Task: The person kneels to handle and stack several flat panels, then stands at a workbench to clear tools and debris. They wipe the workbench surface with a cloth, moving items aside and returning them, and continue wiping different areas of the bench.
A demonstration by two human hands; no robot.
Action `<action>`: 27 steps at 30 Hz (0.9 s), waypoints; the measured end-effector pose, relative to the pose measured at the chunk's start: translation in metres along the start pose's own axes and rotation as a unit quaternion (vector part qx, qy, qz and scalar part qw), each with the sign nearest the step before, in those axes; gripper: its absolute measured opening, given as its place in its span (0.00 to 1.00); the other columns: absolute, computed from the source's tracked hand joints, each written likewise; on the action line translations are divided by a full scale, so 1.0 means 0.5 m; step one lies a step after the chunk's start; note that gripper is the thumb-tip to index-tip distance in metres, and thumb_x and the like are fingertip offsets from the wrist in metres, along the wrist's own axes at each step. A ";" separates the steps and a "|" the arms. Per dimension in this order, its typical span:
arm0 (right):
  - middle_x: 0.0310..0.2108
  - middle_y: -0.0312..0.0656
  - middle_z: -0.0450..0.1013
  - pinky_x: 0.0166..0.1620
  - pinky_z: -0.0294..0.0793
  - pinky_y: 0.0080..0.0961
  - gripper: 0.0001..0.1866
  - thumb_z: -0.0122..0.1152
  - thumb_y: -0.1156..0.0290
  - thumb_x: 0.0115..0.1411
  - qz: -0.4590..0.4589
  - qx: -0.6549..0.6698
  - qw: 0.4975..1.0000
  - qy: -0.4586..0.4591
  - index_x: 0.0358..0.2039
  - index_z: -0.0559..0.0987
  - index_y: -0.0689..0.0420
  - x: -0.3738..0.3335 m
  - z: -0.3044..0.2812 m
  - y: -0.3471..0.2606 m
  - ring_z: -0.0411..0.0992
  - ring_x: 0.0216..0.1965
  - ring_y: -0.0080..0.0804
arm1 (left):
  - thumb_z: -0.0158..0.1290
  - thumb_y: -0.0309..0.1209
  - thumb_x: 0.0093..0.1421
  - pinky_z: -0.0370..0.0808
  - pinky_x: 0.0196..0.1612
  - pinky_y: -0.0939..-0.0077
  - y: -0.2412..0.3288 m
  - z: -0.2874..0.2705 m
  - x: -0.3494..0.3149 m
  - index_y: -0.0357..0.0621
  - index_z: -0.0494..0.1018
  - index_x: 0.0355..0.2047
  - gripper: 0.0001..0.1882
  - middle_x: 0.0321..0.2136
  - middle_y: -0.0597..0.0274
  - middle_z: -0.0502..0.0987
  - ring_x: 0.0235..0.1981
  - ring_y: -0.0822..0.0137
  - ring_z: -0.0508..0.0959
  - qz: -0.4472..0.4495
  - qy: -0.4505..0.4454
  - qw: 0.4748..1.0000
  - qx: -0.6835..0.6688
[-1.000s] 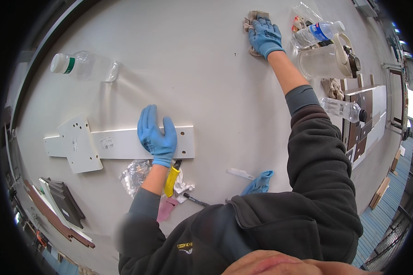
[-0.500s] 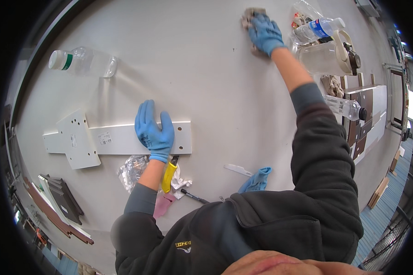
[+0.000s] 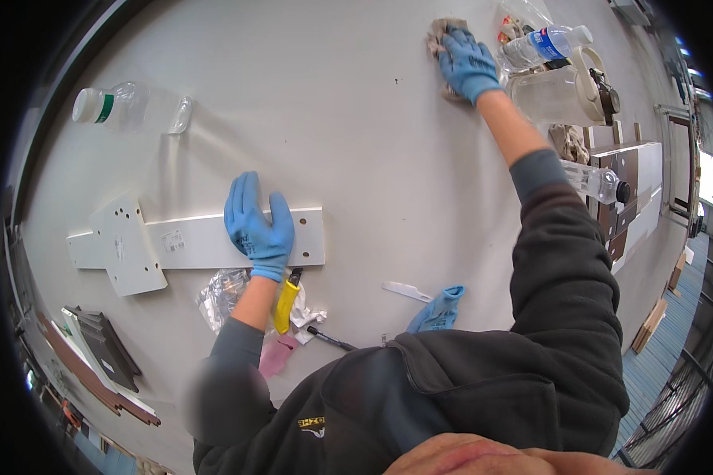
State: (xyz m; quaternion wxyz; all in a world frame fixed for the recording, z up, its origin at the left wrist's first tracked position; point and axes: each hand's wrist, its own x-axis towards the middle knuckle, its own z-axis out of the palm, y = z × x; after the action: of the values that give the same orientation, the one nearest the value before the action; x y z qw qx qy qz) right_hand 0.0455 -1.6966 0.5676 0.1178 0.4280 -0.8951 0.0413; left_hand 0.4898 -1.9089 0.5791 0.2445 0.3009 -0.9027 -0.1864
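My left hand (image 3: 259, 229), in a blue glove, lies flat with its fingers stretched out on a long white panel (image 3: 194, 240) with holes at its end. A wider white piece with holes (image 3: 127, 247) lies across that panel's left part. Far out to the right, my right hand (image 3: 469, 67), also gloved in blue, presses a crumpled grey-beige rag (image 3: 445, 33) onto the table top (image 3: 356, 158). The rag sticks out past the fingers and under the palm.
Bottles (image 3: 558, 43) and a large jug (image 3: 550, 95) stand right of my right hand. A clear bottle (image 3: 135, 108) stands far left. Near me lie a yellow utility knife (image 3: 286, 305), plastic bags (image 3: 220, 297), a marker (image 3: 330, 339), a white blade-shaped strip (image 3: 406, 290) and a blue glove (image 3: 438, 310).
My right hand and the rag have slid a little to the right and nearer across the table. The left hand stays on the panel. The whole view has shifted slightly.
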 end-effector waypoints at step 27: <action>0.68 0.49 0.72 0.68 0.69 0.46 0.24 0.58 0.57 0.68 -0.019 -0.014 1.000 -0.014 0.59 0.81 0.56 -0.106 0.002 -0.014 0.69 0.69 0.50 | 0.62 0.34 0.62 0.73 0.65 0.52 -0.001 0.006 -0.001 0.35 0.80 0.56 0.24 0.58 0.44 0.81 0.61 0.42 0.78 -0.001 -0.004 1.000 0.005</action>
State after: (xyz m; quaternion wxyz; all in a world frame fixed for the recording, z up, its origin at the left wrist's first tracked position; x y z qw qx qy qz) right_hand 0.0829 -1.6608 0.5535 0.1121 0.4438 -0.8888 0.0211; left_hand 0.4888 -1.9087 0.5763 0.2388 0.3026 -0.9043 -0.1834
